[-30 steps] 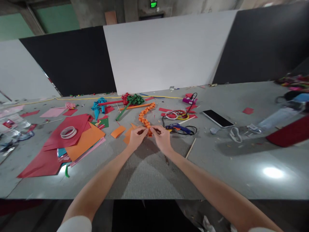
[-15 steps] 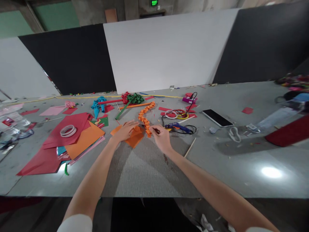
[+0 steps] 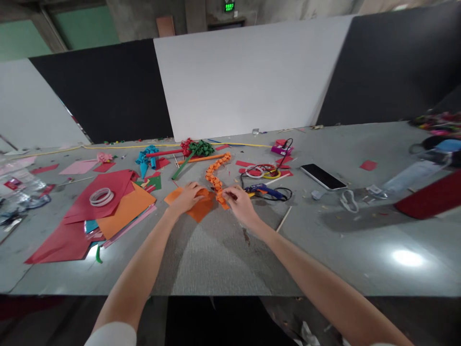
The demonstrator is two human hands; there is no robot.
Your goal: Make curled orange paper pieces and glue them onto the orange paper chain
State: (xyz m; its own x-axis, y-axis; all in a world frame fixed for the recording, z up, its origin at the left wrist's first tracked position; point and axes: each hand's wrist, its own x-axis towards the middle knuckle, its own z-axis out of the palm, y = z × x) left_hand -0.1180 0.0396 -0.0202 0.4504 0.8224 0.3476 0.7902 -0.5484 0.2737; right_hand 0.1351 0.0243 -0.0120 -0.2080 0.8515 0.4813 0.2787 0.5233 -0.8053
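An orange folded paper strip [image 3: 217, 184], pleated into a wavy chain, lies curved on the table in front of me. My right hand [image 3: 237, 199] is closed, with thumb and fingertips pinching the near end of this strip. Flat on the table to its left is an orange sheet of paper [image 3: 199, 209]. On that sheet rests my left hand [image 3: 190, 196], its fingers bent over the paper and the thumb apart from them. A blue glue gun [image 3: 268, 191] with a black cord lies just right of my right hand.
Stacked coloured paper [image 3: 124, 209] with a tape roll [image 3: 101, 196] is at left. Behind are green [image 3: 202, 148] and blue paper flowers [image 3: 146, 156] and an orange stick [image 3: 201, 158]. Rightward lie a phone [image 3: 323, 176], a wooden stick [image 3: 284, 219] and a red cylinder [image 3: 428, 197].
The near end of the orange strip has shifted slightly down and right in my right hand's pinch. My left hand has drawn back a little, its thumb now showing apart from the fingers.
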